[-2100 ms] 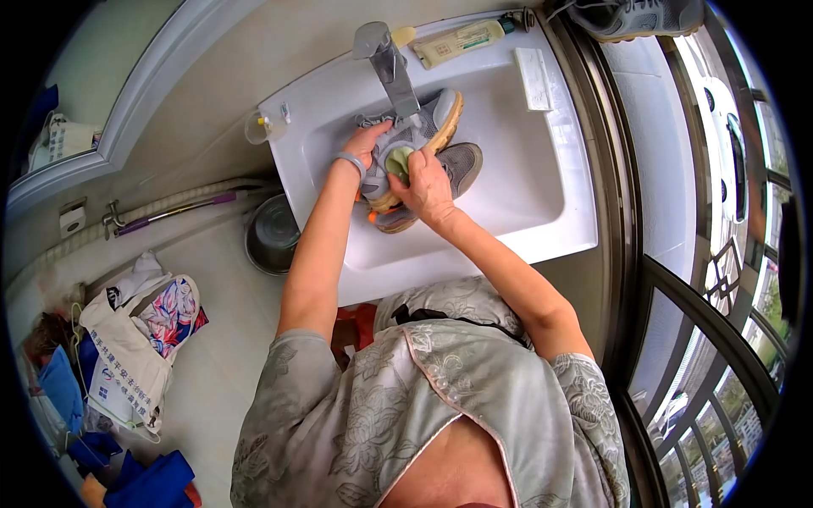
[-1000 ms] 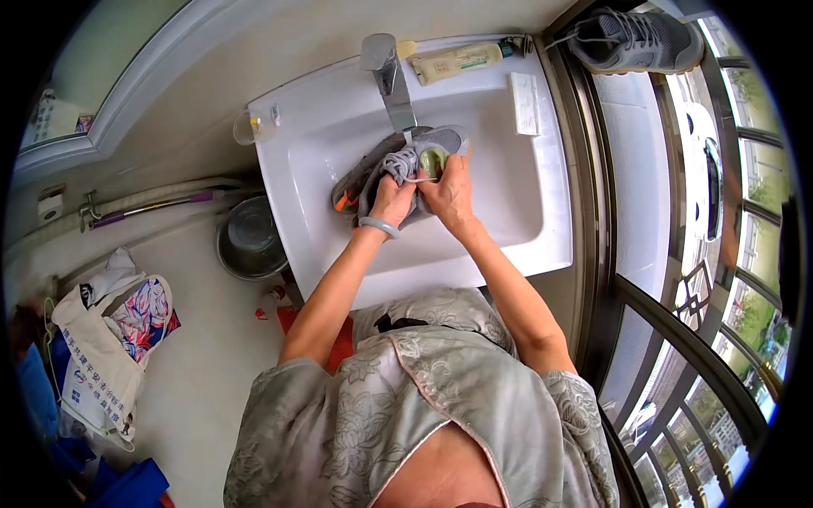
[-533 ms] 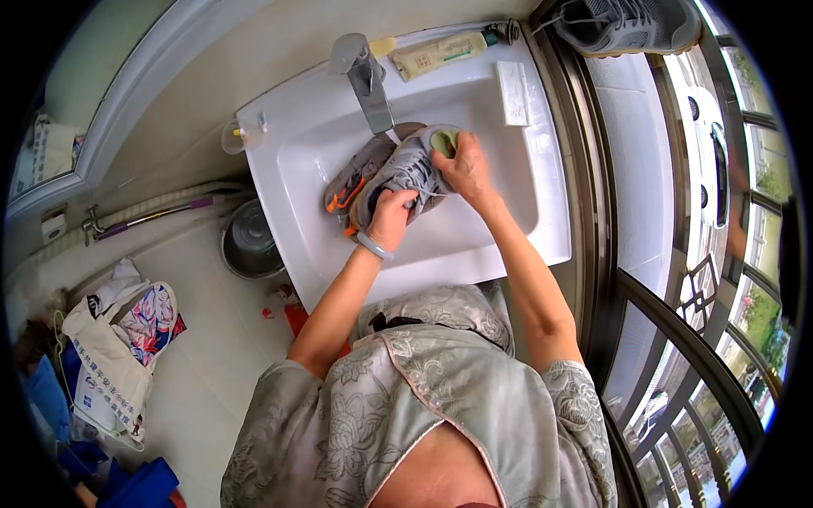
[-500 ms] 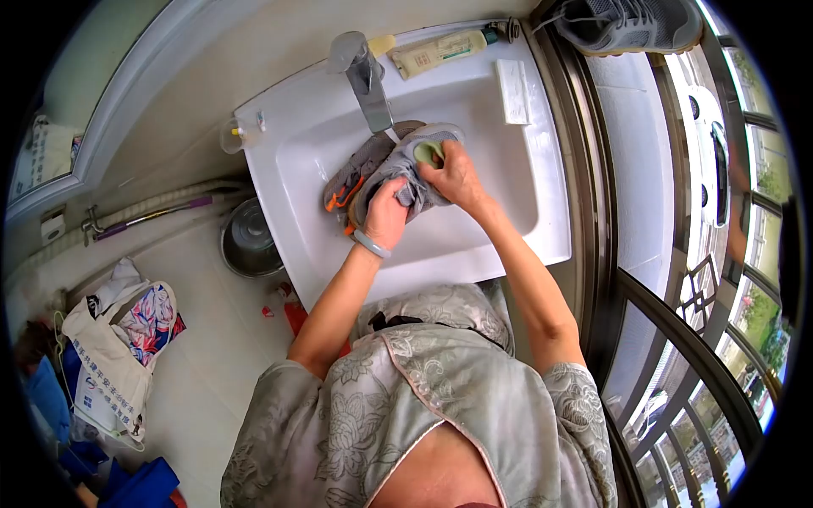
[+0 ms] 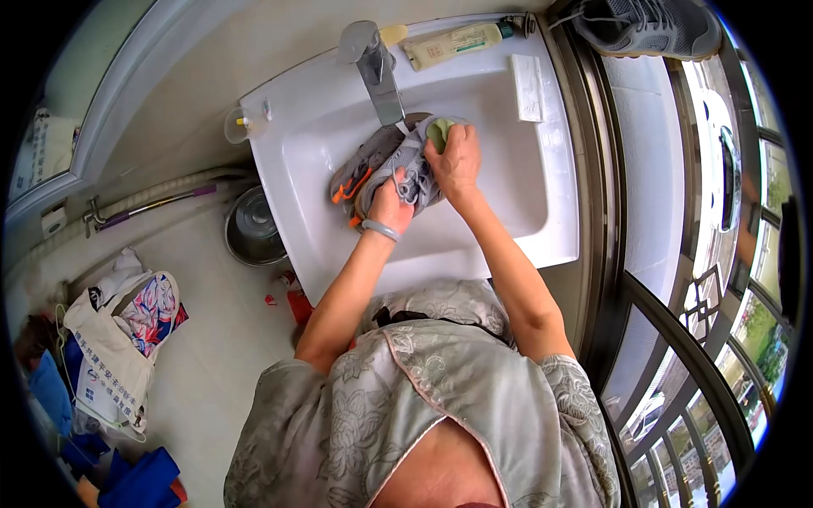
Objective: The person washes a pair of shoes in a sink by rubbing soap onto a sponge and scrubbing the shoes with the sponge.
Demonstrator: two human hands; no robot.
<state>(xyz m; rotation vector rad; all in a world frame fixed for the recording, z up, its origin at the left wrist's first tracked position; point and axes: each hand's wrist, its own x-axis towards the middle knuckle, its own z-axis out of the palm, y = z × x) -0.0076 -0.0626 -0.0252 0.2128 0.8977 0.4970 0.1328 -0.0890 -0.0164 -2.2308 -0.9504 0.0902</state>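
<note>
Two wet grey shoes with orange trim lie side by side in the white sink [image 5: 508, 190] under the faucet [image 5: 373, 72]. The nearer grey shoe [image 5: 415, 173] is gripped at its laces and opening by my left hand [image 5: 391, 210], which wears a pale bangle. Part of the other shoe [image 5: 351, 173] shows to its left. My right hand [image 5: 457, 165] is closed on a light green, rounded scrubber [image 5: 439, 133] pressed to the toe of the nearer shoe. The scrubber's underside is hidden. A thin stream from the faucet falls at the shoes.
On the sink's back ledge lie a pale tube [image 5: 457, 46] and, at the right, a white bar-shaped piece [image 5: 527, 89]. A clear cup [image 5: 239, 124] hangs at the left corner. Below stands a metal basin [image 5: 254, 227]. Another grey shoe [image 5: 648, 30] rests by the window.
My right hand has turned slightly on the shoe's toe with the scrubber. My left hand's fingers sit deeper among the laces. The whole view has shifted a little.
</note>
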